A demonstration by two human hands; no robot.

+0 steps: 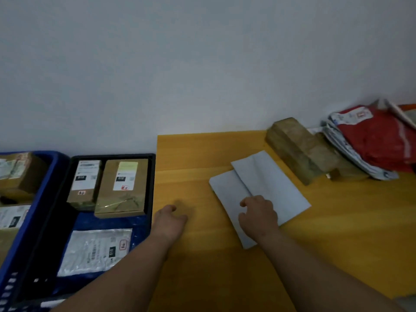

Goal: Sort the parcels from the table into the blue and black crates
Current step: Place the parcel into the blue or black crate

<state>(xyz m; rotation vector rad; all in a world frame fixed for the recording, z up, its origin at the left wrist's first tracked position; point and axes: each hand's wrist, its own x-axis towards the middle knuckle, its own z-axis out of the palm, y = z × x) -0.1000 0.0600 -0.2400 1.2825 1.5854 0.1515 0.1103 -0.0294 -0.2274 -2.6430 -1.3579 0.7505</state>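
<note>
A flat grey mailer parcel (267,185) lies on the yellow table (337,239). My right hand (258,212) rests on its near part with fingers bent over it; whether it grips is unclear. My left hand (172,218) lies loosely curled on the bare table by the left edge, holding nothing. Left of the table, the black crate (151,176) holds two brown boxes (122,188) and a silvery mailer (96,251). Further left, the blue crate (33,212) holds more brown boxes.
A brown cardboard box (295,149) lies by the wall behind the grey mailer. A pile of red and white poly mailers (373,140) sits at the table's far right. A plain wall stands behind everything.
</note>
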